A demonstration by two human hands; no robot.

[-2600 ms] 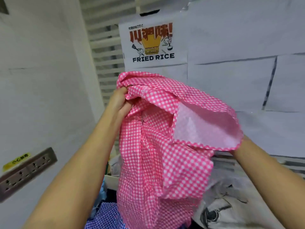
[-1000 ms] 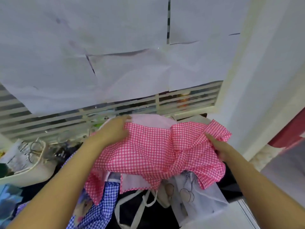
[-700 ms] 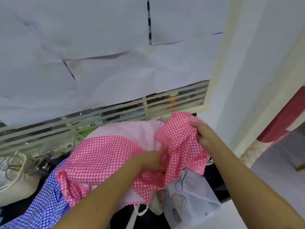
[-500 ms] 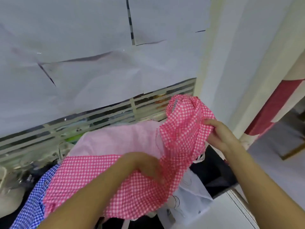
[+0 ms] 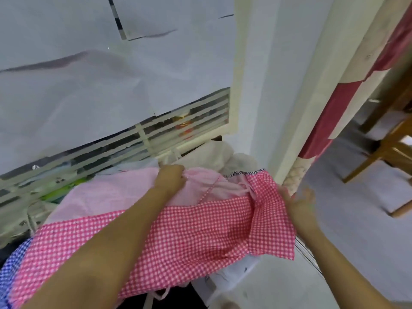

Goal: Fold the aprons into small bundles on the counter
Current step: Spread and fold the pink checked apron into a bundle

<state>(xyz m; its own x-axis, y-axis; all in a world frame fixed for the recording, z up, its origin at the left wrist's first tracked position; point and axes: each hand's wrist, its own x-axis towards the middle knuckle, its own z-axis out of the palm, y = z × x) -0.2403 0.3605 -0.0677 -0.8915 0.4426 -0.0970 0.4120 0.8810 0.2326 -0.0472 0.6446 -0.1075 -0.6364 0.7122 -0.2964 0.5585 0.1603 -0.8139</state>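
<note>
Reaching far across the pink gingham apron (image 5: 189, 230), the left arm lies stretched over the cloth. The left hand (image 5: 170, 178) pinches a bunch of the apron's pale underside at its far edge, fingers curled. The right hand (image 5: 298, 204) is at the apron's right flap, its fingers spread and blurred; whether it touches the cloth I cannot tell. The apron lies spread over a heap of other fabrics, with a blue gingham cloth (image 5: 9, 264) at its left end, below the louvred window (image 5: 185, 128) covered with white paper sheets (image 5: 111, 74).
</note>
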